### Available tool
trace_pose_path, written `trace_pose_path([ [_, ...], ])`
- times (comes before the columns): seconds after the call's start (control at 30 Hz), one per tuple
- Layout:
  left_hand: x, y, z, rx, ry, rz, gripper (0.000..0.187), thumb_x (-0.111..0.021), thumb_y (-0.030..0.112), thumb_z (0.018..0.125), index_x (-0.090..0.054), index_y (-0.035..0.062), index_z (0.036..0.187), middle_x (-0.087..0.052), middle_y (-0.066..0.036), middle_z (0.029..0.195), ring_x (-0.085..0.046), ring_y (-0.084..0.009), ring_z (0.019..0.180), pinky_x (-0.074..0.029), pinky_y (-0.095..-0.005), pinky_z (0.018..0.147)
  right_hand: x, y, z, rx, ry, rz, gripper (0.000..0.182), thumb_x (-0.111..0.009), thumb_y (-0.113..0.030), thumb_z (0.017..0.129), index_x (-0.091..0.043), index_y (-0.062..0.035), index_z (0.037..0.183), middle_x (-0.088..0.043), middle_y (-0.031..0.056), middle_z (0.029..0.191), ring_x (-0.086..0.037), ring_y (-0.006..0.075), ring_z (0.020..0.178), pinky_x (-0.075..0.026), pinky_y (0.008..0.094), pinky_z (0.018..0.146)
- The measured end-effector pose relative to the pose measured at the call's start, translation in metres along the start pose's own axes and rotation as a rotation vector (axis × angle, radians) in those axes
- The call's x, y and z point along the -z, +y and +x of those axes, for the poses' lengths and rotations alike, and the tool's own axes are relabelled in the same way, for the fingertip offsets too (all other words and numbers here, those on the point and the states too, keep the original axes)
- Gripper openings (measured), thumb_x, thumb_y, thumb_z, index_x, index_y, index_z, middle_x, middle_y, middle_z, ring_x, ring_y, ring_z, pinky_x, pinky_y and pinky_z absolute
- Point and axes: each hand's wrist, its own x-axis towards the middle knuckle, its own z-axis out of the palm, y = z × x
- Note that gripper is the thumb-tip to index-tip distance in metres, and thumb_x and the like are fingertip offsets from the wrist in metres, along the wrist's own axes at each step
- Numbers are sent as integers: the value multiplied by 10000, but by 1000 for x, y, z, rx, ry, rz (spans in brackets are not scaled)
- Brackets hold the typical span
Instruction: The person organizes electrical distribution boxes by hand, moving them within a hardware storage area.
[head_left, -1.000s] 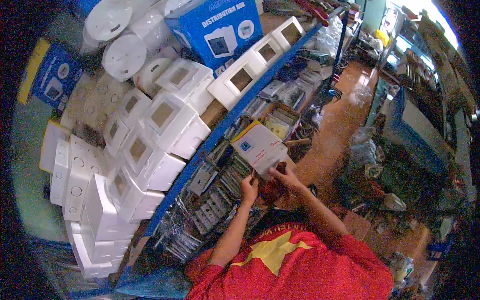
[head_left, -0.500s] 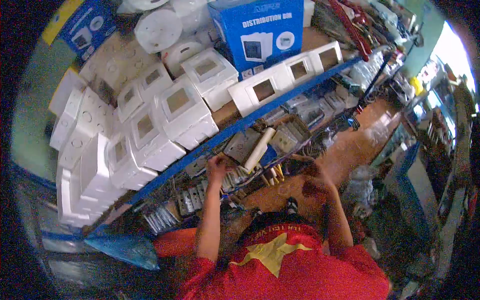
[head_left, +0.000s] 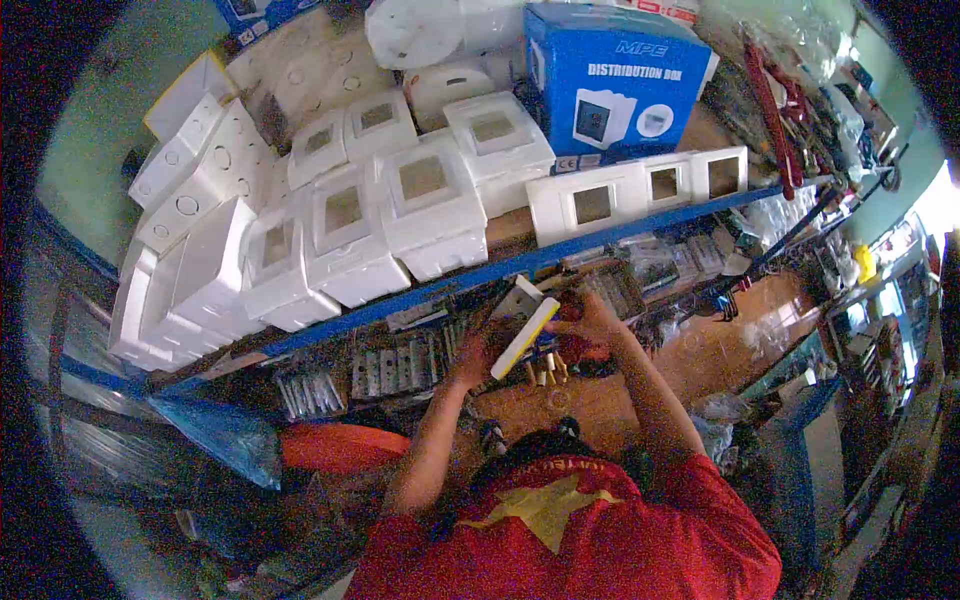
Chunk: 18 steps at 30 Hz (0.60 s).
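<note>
Below the blue shelf edge, a slim white box with a yellow edge (head_left: 524, 340) stands tilted between my hands. My left hand (head_left: 474, 362) is at its lower left side, the fingers dark and blurred in the shadow. My right hand (head_left: 588, 320) reaches in from the right, with its thumb and fingers at the box's upper right edge, closed on it. A grey metal box with round holes (head_left: 516, 302) shows just behind the white one. Several pale and yellow rod-like pieces (head_left: 546, 372) stick out below my hands.
White enclosures with windows (head_left: 418, 190) and a blue distribution box carton (head_left: 625, 85) stand on the upper shelf, whose blue edge (head_left: 440, 285) runs above my hands. Metal boxes (head_left: 395, 372) line the lower shelf. A blue plastic bag (head_left: 225, 430) hangs at left.
My right hand has come in from the right to the white box, and my left hand has moved right towards it. The box now sits lower, farther from the shelf edge. The view has shifted.
</note>
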Motion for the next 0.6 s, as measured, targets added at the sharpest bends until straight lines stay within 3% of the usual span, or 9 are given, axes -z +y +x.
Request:
trace_pose_path([
  [0.1, 18, 19, -1, 24, -164, -105, 768, -725, 103, 751, -343, 79, 1417, -309, -134, 1481, -278, -260, 1373, -219, -388, 1131, 4, -11, -8, 21, 85, -786, 511, -746, -253, 775, -546, -22, 1185, -623, 154, 1096, -602, 262, 1040, -489, 375, 868],
  [0.17, 37, 36, -6, 156, -268, -270, 835, -745, 87, 728, -307, 98, 1439, -295, -134, 1489, -267, -256, 1379, -202, -388, 1136, -2, -11, -14, -2, 107, -739, 502, -720, -282, 792, -547, -13, 1180, -617, 178, 1090, -601, 283, 1051, -489, 375, 861],
  [0.2, 32, 31, 0, -122, -224, -322, 976, -769, 76, 689, -203, 139, 1482, -236, -160, 1508, -223, -295, 1397, -189, -397, 1139, -4, -11, -18, -14, 120, -719, 500, -707, -296, 801, -547, -9, 1177, -614, 189, 1087, -600, 294, 1056, -488, 375, 858],
  [0.3, 49, 59, 18, -112, -266, 2, 1127, -796, 77, 651, -65, 184, 1502, -142, -175, 1530, -148, -333, 1413, -175, -412, 1144, 2, 21, -11, 261, 225, -802, 339, -672, -236, 797, -584, -38, 1057, -636, 175, 1016, -613, 372, 930, -495, 421, 786],
  [0.4, 52, 55, 47, -114, -388, 106, 1253, -839, 140, 604, 38, 208, 1496, -28, -168, 1546, -77, -355, 1419, -195, -443, 1137, 14, 59, -2, 146, 308, -603, 417, -679, -228, 791, -545, -48, 1142, -617, 200, 1051, -608, 365, 960, -495, 415, 811],
  [0.43, 49, 54, 54, -115, -416, 109, 1268, -848, 159, 595, 43, 213, 1495, -14, -165, 1547, -70, -359, 1419, -202, -449, 1135, 15, 64, -7, 121, 359, -581, 447, -669, -172, 795, -511, -49, 1195, -614, 174, 1042, -596, 303, 942, -487, 380, 806],
  [0.5, 40, 39, 59, -58, -464, 66, 1207, -867, 238, 584, -78, 132, 1492, -185, -202, 1508, -203, -313, 1395, -252, -435, 1115, 7, 56, -19, 74, 461, -537, 538, -650, -60, 803, -443, -50, 1300, -607, 123, 1024, -573, 180, 906, -473, 312, 795],
  [0.57, 28, 23, 58, 50, -556, 19, 1145, -872, 271, 586, -179, 79, 1477, -290, -223, 1467, -283, -282, 1369, -261, -412, 1112, 14, 87, -18, 200, 547, -516, 597, -666, -189, 806, -417, -83, 1338, -588, 173, 1094, -587, 289, 974, -494, 391, 802],
  [0.6, 22, 25, 47, -5, -432, -14, 985, -856, 267, 621, -325, 21, 1414, -496, -227, 1315, -487, -259, 1220, -379, -376, 1030, 13, 91, -20, 263, 588, -504, 631, -674, -254, 807, -404, -99, 1357, -579, 198, 1129, -594, 343, 1008, -504, 430, 806],
])
